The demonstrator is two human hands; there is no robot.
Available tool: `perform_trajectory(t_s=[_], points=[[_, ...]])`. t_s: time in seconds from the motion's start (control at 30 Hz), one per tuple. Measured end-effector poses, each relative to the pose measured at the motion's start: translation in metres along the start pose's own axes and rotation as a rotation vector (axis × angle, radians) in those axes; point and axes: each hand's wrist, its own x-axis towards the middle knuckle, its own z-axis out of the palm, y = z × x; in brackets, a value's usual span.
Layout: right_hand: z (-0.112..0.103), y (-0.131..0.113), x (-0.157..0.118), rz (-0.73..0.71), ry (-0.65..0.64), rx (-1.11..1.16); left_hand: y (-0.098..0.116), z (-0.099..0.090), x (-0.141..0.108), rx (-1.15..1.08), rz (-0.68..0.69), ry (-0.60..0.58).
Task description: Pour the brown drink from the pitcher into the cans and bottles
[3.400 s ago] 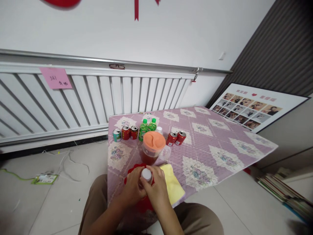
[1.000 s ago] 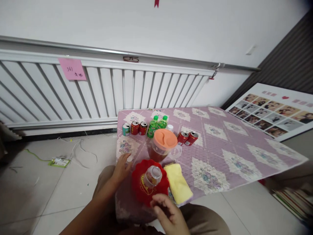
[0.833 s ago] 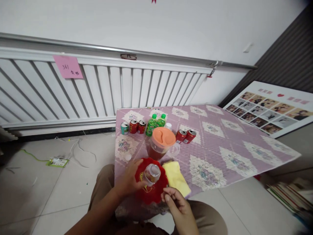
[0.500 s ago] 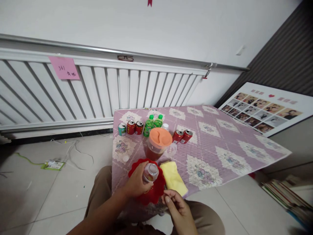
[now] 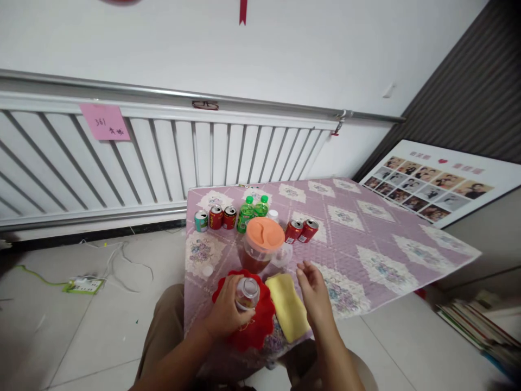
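Observation:
My left hand [image 5: 226, 308] is wrapped round a clear glass [image 5: 247, 293] above a red scalloped mat [image 5: 260, 321]. My right hand [image 5: 312, 288] is raised just right of a folded yellow cloth [image 5: 288, 307]; its fingers are slightly curled and apart, with nothing between them. Behind the mat stands a clear pitcher [image 5: 255, 260] with an orange lid [image 5: 265, 233] and brown liquid inside. A small white cap [image 5: 207, 271] lies left of the mat.
On the patterned tablecloth [image 5: 345, 217], several cans, including a teal one [image 5: 201, 221] and a red one [image 5: 308, 231], stand with green bottles [image 5: 246, 215] and a white-capped bottle [image 5: 272, 215]. A radiator [image 5: 163, 157] runs behind; a power strip [image 5: 83, 285] lies on the floor.
My right hand has moved up and to the right, from below the yellow cloth to beside it. My left hand still holds the glass. The camera view has shifted slightly.

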Motion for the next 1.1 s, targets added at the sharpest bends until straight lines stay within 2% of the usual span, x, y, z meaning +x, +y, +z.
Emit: perform_trajectory(t_s=[0.07, 0.17, 0.27, 0.37, 0.53, 0.7, 0.87, 1.1], points=[[0.009, -0.003, 0.022, -0.024, -0.027, -0.002, 0.001, 0.003, 0.000, -0.019, -0.005, 0.013], [0.021, -0.007, 0.044, -0.039, -0.132, -0.001, 0.001, 0.006, -0.001, -0.038, -0.032, 0.019], [0.032, -0.006, 0.055, -0.034, -0.239, 0.022, -0.002, 0.008, -0.002, -0.045, -0.075, 0.003], [0.043, 0.000, 0.060, -0.029, -0.281, 0.067, -0.006, 0.009, -0.003, -0.047, -0.105, -0.011], [0.061, 0.003, 0.061, -0.056, -0.220, 0.119, -0.009, 0.009, -0.002, -0.022, -0.110, -0.020], [0.069, -0.016, 0.056, -0.091, -0.120, 0.128, -0.007, 0.007, -0.001, -0.019, -0.117, -0.025], [0.054, -0.057, 0.054, -0.151, -0.047, 0.149, 0.000, 0.004, 0.000, -0.026, -0.125, -0.026], [0.003, -0.113, 0.045, -0.247, -0.018, 0.093, 0.001, 0.004, 0.000, -0.059, -0.108, 0.013]])
